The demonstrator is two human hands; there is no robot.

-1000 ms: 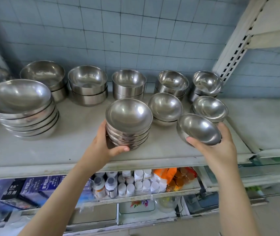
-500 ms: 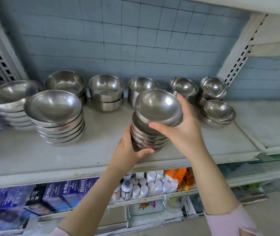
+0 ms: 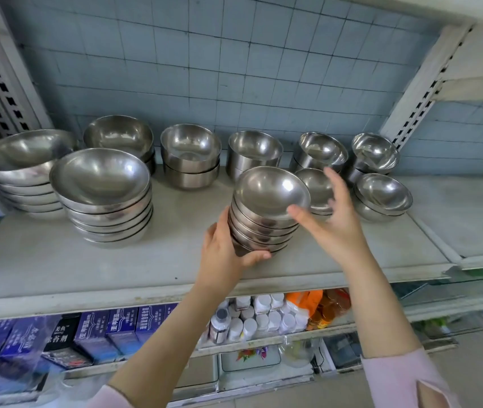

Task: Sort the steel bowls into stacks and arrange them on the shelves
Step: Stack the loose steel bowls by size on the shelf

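- My left hand (image 3: 225, 254) holds the stack of small steel bowls (image 3: 261, 231) low on its left side, fingers curled round behind it and the thumb (image 3: 256, 256) hooked under its front edge
- That stack stands on the shelf (image 3: 116, 269), near the front lip, with its top bowl (image 3: 269, 192) tilted toward me
- My right hand (image 3: 334, 228) is wide, fingers spread and holding nothing, just to the right of the stack; its thumb lies by the top bowl's rim, but I cannot tell if it touches
- Behind my right hand sits a low pile of bowls (image 3: 315, 187), partly hidden by my fingers, and further right another low pile (image 3: 383, 198)
- Well to the left of my left hand stands a tall stack of large bowls (image 3: 102, 198), with a second large stack (image 3: 22, 172) at the shelf's left end
- Five more piles line the tiled wall (image 3: 234, 69) at the back
- On the lower shelf (image 3: 264, 340) beneath my arms are purple boxes (image 3: 122, 328) and white bottles (image 3: 261, 316)
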